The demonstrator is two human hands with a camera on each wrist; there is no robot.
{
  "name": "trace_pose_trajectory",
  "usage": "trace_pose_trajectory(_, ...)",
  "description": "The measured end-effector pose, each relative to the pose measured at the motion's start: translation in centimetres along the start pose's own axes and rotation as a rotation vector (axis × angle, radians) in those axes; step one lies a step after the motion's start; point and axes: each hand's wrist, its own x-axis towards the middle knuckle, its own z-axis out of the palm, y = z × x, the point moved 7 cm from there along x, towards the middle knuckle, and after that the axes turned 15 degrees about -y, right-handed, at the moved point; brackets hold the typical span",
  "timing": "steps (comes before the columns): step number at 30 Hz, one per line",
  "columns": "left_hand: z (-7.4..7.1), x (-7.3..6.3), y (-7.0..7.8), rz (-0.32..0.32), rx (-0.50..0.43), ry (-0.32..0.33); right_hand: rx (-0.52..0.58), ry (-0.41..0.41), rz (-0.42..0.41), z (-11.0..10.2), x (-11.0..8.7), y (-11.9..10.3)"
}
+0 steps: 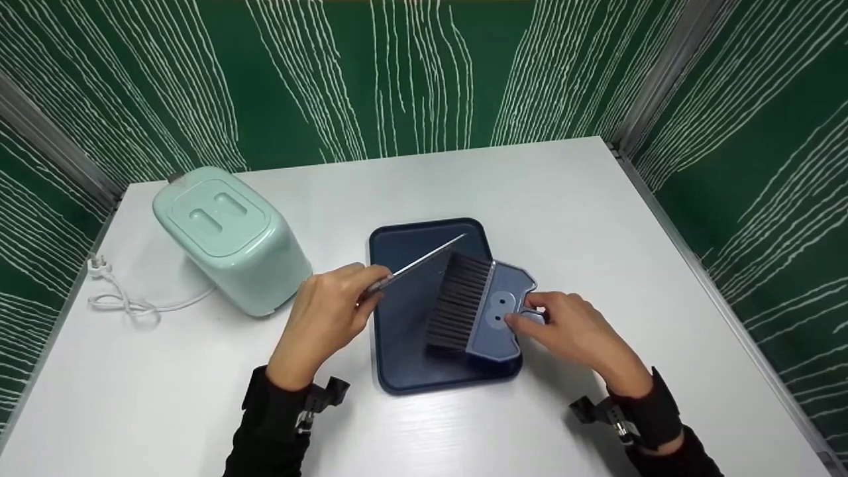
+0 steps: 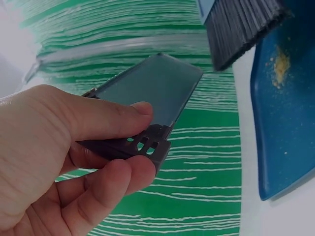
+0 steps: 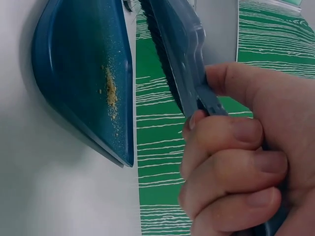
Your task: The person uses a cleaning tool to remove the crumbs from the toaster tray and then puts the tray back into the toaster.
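My left hand (image 1: 331,301) pinches a thin crumb tray (image 2: 157,88) by its dark slotted end, thumb on one face and fingers on the other. Seen nearly edge-on in the head view, this tray slants over a dark blue tray (image 1: 405,358) on the table. My right hand (image 1: 576,331) grips the handle of a blue brush (image 1: 503,281), its dark bristles (image 1: 457,301) above the blue tray and close to the crumb tray. The right wrist view shows fingers curled round the handle. Yellowish crumbs (image 3: 111,91) lie scattered in the blue tray.
A mint-green toaster (image 1: 265,271) stands left on the white table (image 1: 199,397). Its white cord (image 1: 179,305) and plug (image 1: 98,265) lie on the table's left side. Green walls (image 1: 437,79) with white lines border the back and sides.
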Motion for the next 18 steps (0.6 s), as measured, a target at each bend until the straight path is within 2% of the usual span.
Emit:
trace_pose_trajectory(13, 0.4, 0.2, -1.2, -0.034, -0.177, -0.031, 0.059, 0.028, 0.041, -0.9, 0.1, 1.2)
trace_pose_trajectory(18, 0.5, 0.3, -1.8, -0.050, -0.249, -0.018, 0.082, 0.047, 0.044, -1.2, 0.2, 1.5)
